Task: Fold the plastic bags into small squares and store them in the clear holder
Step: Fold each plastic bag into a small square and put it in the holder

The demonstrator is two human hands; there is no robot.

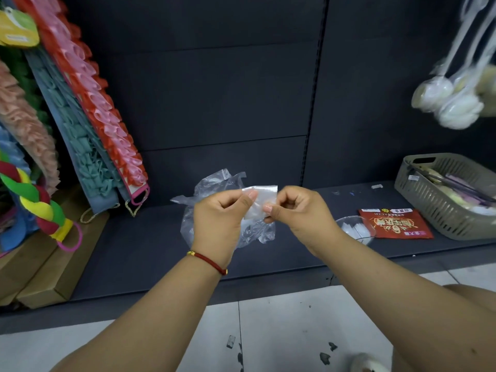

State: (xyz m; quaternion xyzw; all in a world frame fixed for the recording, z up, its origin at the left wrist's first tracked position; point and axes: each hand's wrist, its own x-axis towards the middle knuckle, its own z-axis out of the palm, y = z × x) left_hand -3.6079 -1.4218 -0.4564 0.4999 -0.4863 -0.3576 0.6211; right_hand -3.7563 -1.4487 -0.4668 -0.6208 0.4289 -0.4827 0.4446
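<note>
- Above the dark shelf (139,245), both hands hold one clear bag (261,198) up in the air, probably so the thin film can be creased between fingertips and not slide about on the shelf board.
- Left hand (218,221): fingers curled, thumb and forefinger pinching the bag's left edge; a red cord sits on that wrist.
- Right hand (296,210): fingers curled too, pinching the right edge, so the film is stretched flat between the two pinches. That tension looks meant to keep the fold square.
- The bag is already a small flat rectangle, so I judge the folding nearly done.
- A loose heap (214,189) of crumpled bags lies on the shelf just behind and under the hands, close by for the next pick.
- The holder (357,228) stands on the shelf to the right, near the right wrist, with white folded pieces inside; it sits within easy reach for dropping squares in.
- A red packet (394,224) lies just beside the holder, and a grey basket (440,208) farther right.
</note>
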